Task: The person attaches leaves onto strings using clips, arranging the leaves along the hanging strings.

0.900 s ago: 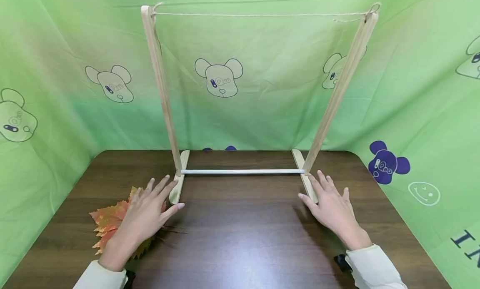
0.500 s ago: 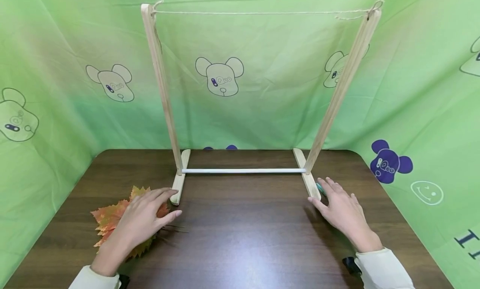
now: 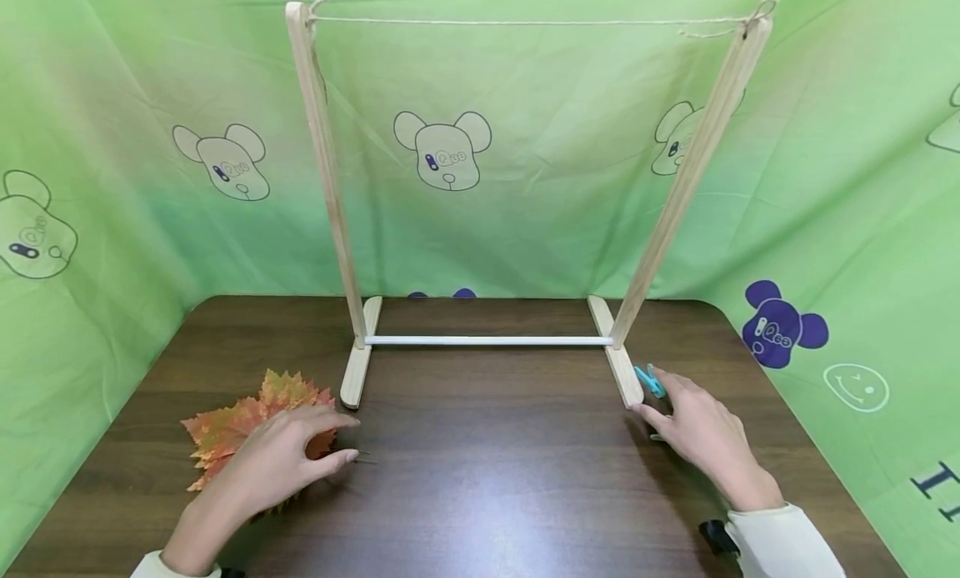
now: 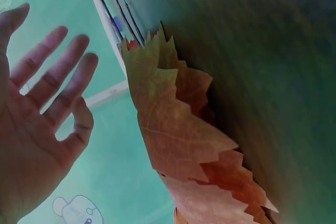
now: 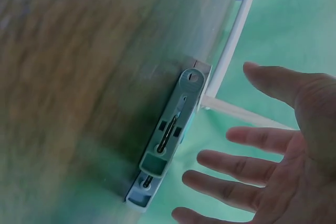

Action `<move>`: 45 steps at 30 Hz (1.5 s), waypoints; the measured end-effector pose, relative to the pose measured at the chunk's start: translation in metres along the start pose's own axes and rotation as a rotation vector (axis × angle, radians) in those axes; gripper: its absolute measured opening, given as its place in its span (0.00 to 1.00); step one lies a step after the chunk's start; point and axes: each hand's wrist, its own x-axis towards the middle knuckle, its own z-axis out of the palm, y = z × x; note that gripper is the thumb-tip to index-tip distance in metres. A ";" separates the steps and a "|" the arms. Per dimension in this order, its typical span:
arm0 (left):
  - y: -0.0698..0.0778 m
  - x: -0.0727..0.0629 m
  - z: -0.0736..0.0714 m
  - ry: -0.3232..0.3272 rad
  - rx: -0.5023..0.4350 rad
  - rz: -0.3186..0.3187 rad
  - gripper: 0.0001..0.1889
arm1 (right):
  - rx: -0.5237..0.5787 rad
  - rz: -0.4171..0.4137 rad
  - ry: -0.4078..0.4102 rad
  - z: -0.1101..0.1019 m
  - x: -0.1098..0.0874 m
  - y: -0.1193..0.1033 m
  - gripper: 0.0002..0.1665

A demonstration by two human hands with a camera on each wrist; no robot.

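My left hand (image 3: 273,457) hovers over a bunch of orange, yellow and green maple leaves (image 3: 225,432) at the table's left, fingers loosely bent and holding nothing. In the left wrist view, its palm shows apart from the leaves (image 4: 168,124). Over the right side my right hand (image 3: 708,436) reaches above plastic clothespins. One blue clothespin (image 3: 651,382) shows past its fingers, and a pale green one is mostly hidden beneath the hand. The right wrist view has a green clothespin (image 5: 170,129) overlapping a bluish one (image 5: 140,195), with the relaxed fingers away from both.
A wooden frame stands mid-table, with a left post (image 3: 327,178), a right post (image 3: 693,169) and flat wooden feet (image 3: 356,376). A white rod (image 3: 487,341) joins it low down. Thin twine (image 3: 525,22) runs between the post tops. Green printed cloth (image 3: 540,169) hangs behind.
Both hands have drawn back from the frame's feet toward the person, the left over the leaves, the right outward. The blue clothespin has come into sight beside the right foot.
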 end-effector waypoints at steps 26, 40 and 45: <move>-0.012 -0.011 0.005 -0.299 -0.233 0.092 0.12 | -0.018 0.013 -0.053 -0.006 -0.002 0.021 0.28; -0.014 -0.010 0.005 -0.350 -0.297 0.085 0.13 | -0.012 0.017 -0.078 -0.005 0.002 0.026 0.21; -0.015 -0.010 0.006 -0.338 -0.298 0.115 0.11 | -0.016 0.009 -0.080 -0.004 0.004 0.027 0.20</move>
